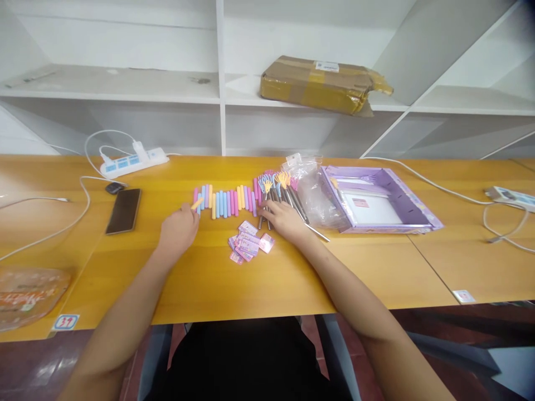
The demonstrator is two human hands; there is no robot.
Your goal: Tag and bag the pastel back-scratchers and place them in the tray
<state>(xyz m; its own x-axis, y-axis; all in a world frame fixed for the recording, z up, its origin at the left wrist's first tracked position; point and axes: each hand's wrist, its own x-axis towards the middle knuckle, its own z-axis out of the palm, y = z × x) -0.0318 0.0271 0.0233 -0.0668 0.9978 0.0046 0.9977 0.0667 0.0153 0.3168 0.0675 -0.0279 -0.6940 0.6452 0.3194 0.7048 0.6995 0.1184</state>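
My left hand (179,229) is closed in a pinch on a yellow stick (197,204), at the left end of a row of pastel sticks (228,204) in pink, blue, yellow and purple. My right hand (284,219) rests at the row's right end, its fingers curled on the rods of the back scratchers (281,186). These have small hand-shaped heads in blue, yellow and pink, with dark and silver rods. The right thumb is mostly hidden. Between and below my hands lies a loose pile of small pink-purple cards (246,243).
A purple open box (393,227) holds a purple scratcher and a card; clear plastic bags (315,195) lie beside it. Leftward are a phone (123,211), a power strip (134,162) with cables, and a plastic bag (33,295). A taped carton (313,83) sits on the shelf behind.
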